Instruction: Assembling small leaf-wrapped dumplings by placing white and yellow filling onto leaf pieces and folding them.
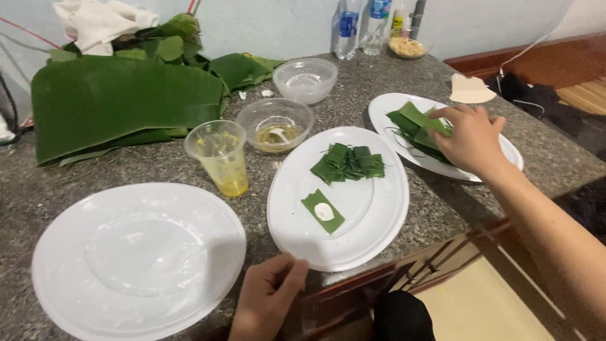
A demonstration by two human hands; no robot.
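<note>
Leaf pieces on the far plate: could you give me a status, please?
Right hand on leaf pieces, far plate. Left hand at middle plate rim. Nothing blocking.

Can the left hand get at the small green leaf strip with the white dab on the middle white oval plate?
Probably yes. The left hand rests at the near rim of the middle white oval plate, and the small green leaf strip with the white dab lies just beyond it with nothing between.

Right hand grips green leaf pieces on the far plate; left hand rests at the middle plate's near rim.
</note>
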